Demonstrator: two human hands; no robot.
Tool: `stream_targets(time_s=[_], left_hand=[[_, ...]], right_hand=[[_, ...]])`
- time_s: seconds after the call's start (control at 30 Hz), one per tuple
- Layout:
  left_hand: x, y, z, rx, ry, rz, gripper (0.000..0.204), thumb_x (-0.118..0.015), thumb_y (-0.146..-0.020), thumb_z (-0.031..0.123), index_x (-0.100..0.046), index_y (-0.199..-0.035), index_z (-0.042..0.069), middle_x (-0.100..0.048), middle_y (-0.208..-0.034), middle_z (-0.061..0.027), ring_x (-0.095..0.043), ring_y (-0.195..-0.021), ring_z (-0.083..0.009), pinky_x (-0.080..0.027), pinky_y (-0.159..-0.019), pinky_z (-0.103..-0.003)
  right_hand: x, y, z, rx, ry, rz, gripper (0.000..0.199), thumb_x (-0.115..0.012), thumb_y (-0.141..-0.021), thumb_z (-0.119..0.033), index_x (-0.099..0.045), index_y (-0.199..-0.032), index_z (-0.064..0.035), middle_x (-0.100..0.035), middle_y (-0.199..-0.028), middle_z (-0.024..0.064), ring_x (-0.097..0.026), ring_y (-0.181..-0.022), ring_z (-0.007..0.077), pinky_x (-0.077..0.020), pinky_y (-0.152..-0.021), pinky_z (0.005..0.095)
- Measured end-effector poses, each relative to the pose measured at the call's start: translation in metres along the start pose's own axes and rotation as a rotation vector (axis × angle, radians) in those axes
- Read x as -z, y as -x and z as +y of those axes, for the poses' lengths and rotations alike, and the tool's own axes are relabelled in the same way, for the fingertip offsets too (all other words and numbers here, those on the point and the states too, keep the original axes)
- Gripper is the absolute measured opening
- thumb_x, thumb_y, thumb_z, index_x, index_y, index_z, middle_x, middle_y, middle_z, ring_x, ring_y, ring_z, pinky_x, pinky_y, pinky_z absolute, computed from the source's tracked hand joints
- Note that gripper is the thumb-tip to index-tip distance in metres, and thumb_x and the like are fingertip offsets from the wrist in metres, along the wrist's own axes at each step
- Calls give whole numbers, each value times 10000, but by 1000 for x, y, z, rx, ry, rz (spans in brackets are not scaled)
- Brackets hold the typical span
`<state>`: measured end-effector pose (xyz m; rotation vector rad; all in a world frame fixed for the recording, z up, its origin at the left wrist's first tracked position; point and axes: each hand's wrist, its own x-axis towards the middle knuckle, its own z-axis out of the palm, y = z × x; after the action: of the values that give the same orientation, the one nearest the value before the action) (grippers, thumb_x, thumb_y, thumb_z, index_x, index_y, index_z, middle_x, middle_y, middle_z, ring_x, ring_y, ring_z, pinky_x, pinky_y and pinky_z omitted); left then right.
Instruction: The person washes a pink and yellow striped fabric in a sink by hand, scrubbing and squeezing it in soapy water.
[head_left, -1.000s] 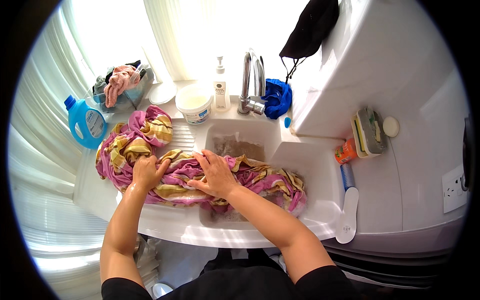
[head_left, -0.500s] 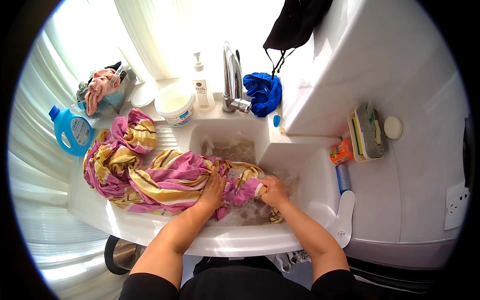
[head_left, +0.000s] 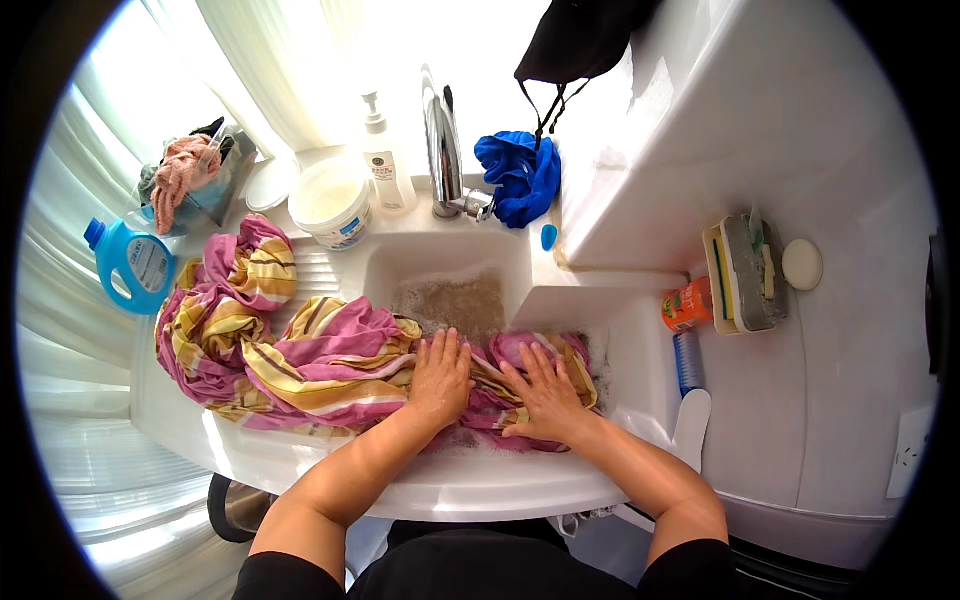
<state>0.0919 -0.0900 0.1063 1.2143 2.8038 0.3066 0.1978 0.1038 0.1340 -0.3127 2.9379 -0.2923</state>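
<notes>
A long pink and yellow striped cloth (head_left: 330, 365) lies twisted across the white sink (head_left: 400, 490). Its bulk is heaped on the ribbed ledge at the left, and its right end sits in the basin in murky, sudsy water (head_left: 455, 303). My left hand (head_left: 440, 378) lies on the cloth at the basin's left side, palm down, fingers stretched out. Just right of it, my right hand (head_left: 548, 398) is spread flat on the cloth's wet end. Neither hand grips anything. The underside of the cloth is hidden in the water.
Behind the basin stand a chrome faucet (head_left: 443, 150), a pump bottle (head_left: 388, 165), a white tub (head_left: 330, 205) and a blue cloth (head_left: 522, 180). A blue detergent jug (head_left: 135, 268) is at the left. An orange can (head_left: 688, 305), a brush (head_left: 688, 362) and a soap holder (head_left: 742, 275) line the right.
My right hand has let go of the bunched cloth and now lies spread on it. The wet end has moved right and lies flatter. My left hand has shifted slightly right.
</notes>
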Motion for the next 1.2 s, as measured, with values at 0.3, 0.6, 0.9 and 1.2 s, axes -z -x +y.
stream_targets(time_s=[0.3, 0.6, 0.9, 1.2], left_hand=[[-79, -25, -13, 23, -412, -769, 629, -429, -861, 433, -435, -1382, 82, -256, -1510, -138, -61, -1432, -313, 76, -1106, -566], [-21, -82, -13, 136, 145, -720, 474, -643, -728, 434, -661, -1050, 87, -581, -1210, -169, -493, -1181, -343, -362, -996, -451], [-88, -52, 23, 45, 9, 71, 571, -598, -799, 547, -595, -1079, 50, -659, -990, -153, -529, -1111, -323, -361, -950, -502], [26, -20, -42, 212, 35, -516, 443, -652, -799, 433, -686, -833, -8, -669, -814, -214, -659, -802, -360, -514, -709, -446]], right_hand=[[-139, -64, 0, -13, 150, -445, 978, -578, -689, -648, -348, -1395, -12, -201, -1496, 230, -66, -1410, 381, -21, -1124, 543], [-33, -78, 3, -124, -388, -340, 749, -668, -709, -473, -456, -1322, -98, -583, -1186, 147, -533, -1124, 310, -389, -969, 436], [-105, -12, 88, -689, -509, -129, 457, -692, -750, -286, -610, -1135, -52, -655, -988, 141, -617, -884, 289, -471, -796, 404], [3, 52, 99, -788, -1150, -182, 652, -790, -671, -307, -551, -1182, 21, -621, -1077, 145, -602, -946, 203, -465, -835, 335]])
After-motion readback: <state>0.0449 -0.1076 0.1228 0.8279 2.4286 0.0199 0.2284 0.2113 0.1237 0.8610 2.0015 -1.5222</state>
